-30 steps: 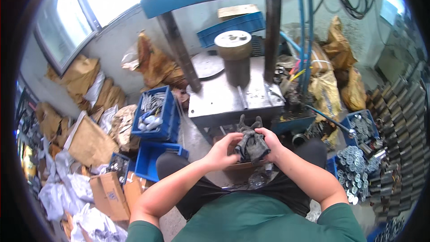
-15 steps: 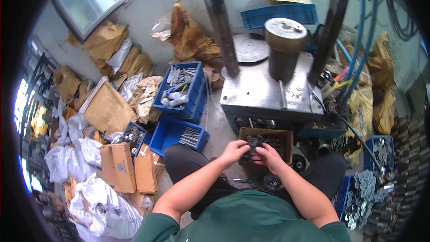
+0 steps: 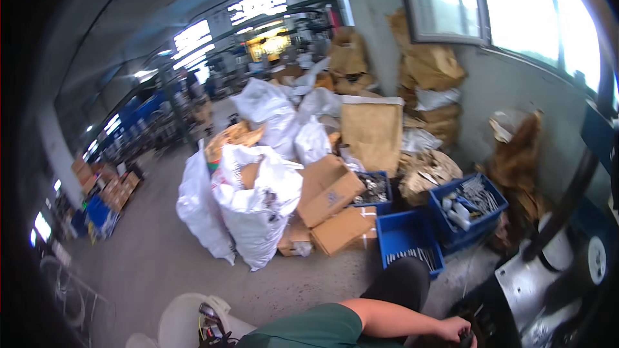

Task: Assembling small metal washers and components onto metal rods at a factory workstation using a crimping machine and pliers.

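Observation:
At the lower right edge, my left hand [image 3: 454, 328] is closed, its fingers curled on a small black part [image 3: 465, 337]. Only a bit of that part shows, and its exact kind cannot be made out. My left forearm reaches across my dark-trousered knee towards it. My right hand is out of the picture. Beyond the knee stands a blue bin [image 3: 412, 232] with metal rods in it. Beside that, a second blue bin [image 3: 465, 222] holds metal pieces and white bottles.
White sacks [image 3: 258, 212] and cardboard boxes [image 3: 332, 190] crowd the floor ahead. A steel press base [image 3: 522, 283] with a dark column stands at the right. Near my left side is a pale round barrel [image 3: 177, 319]. An open window [image 3: 445, 0] juts from the wall.
The view has swung far to the left, so the press slides to the right edge and the sacks to the middle. My right hand has left the picture; my left still grips the black part.

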Available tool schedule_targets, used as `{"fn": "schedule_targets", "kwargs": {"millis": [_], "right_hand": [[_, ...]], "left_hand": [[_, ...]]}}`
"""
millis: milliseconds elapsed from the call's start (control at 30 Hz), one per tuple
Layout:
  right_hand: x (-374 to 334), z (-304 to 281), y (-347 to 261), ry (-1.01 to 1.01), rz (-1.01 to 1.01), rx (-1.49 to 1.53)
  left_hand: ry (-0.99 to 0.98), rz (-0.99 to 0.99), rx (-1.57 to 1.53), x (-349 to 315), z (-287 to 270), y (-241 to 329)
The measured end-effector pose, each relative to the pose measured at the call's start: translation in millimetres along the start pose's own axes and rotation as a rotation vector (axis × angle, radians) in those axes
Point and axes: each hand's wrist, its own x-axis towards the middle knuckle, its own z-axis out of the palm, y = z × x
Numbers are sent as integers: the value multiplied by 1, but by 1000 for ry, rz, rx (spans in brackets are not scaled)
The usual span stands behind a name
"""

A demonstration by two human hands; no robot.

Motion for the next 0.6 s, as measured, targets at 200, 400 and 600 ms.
{"fn": "schedule_targets", "kwargs": {"millis": [200,400,600], "right_hand": [[40,-21,-6,-44,0,-128],[23,12,-14,269,-536,-582],[63,-37,2,-12,-526,-706]], "left_hand": [[107,-69,-26,10,-39,3],[443,-211,-183,22,-51,-18],[-2,12,-94,21,-37,-25]]}}
